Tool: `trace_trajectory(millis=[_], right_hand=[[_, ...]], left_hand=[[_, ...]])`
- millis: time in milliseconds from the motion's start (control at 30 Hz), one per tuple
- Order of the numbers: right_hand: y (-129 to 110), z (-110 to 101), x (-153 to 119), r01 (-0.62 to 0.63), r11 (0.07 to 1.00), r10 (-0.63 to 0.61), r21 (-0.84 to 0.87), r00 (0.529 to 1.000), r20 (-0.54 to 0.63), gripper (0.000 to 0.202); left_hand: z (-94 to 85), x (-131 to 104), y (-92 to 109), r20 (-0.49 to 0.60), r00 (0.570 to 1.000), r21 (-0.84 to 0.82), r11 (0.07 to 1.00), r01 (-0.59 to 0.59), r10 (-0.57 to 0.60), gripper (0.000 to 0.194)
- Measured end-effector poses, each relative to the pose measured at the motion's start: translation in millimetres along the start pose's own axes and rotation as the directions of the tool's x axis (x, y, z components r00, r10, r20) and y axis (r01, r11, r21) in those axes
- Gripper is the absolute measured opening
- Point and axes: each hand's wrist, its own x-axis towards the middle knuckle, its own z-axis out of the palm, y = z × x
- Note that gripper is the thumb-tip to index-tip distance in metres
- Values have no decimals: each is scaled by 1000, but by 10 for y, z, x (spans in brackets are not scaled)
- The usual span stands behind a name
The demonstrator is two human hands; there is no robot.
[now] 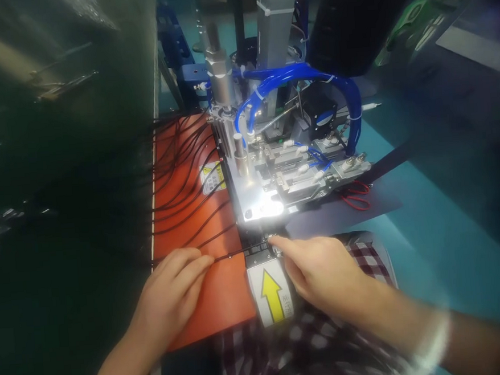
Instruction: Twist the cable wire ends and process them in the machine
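A black cable (233,254) is held near the front edge of the orange board (224,303), pinched between the nearly closed fingers of the left hand (172,293). Its far end is laid into the machine (255,198) at the board's right edge, where it is touched by the extended index finger of the right hand (319,265); whether anything is gripped there cannot be told. More cables (185,183) are spread across the board, beside a warning label (213,177). A yellow arrow (272,296) is shown below the right fingertip.
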Motion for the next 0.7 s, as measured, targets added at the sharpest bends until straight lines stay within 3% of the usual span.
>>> trace_trajectory(millis=[267, 333, 433, 533, 700], right_hand=[[-124, -207, 136, -99, 994, 108, -52, 968, 225, 39], [-94, -207, 114, -90, 996, 88, 0, 974, 210, 37], [18, -150, 30, -76, 981, 60, 180, 994, 93, 40], [120, -70, -44, -114, 941, 127, 319, 992, -22, 39], [128, 14, -35, -22, 963, 32, 267, 999, -33, 41]], left_hand=[[-3, -26, -5, 9, 1000, 17, 1000, 9, -10, 18], [3, -40, -14, 5, 1000, 24, 1000, 9, -9, 19], [26, -59, -39, -1, 1000, 18, 1000, 18, -18, 19], [47, -65, -51, -7, 999, -3, 999, 37, -37, 20], [66, -72, -56, -21, 999, -8, 999, 37, -38, 21]])
